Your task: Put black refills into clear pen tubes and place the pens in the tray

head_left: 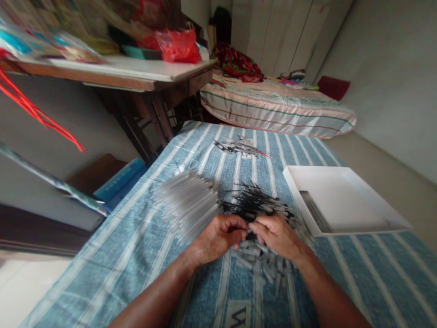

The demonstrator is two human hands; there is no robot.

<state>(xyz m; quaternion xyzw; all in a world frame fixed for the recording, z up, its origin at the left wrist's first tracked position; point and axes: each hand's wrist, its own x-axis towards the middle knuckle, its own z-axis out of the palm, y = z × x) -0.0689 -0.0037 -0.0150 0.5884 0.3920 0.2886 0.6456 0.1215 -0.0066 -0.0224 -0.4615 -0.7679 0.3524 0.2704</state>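
Observation:
My left hand [221, 236] and my right hand [275, 233] meet over the table, thumbs and fingers pinched close together. Whatever small piece lies between the fingertips is too hidden to name. Below them is a loose pile of short grey translucent pieces [269, 269] that look like pen caps. Just beyond the hands lies a heap of thin black-ended sticks [254, 200], like pen refills. A stack of long clear tubes [189, 200], like pen barrels, lies to the left of the heap.
A shallow white box [362, 196] on the right holds several thin sticks along its left side. More dark sticks [239, 146] lie farther back on the striped blue cloth [136, 255]. Behind are a side table [136, 70] with a red bag [179, 45] and a bed [273, 105].

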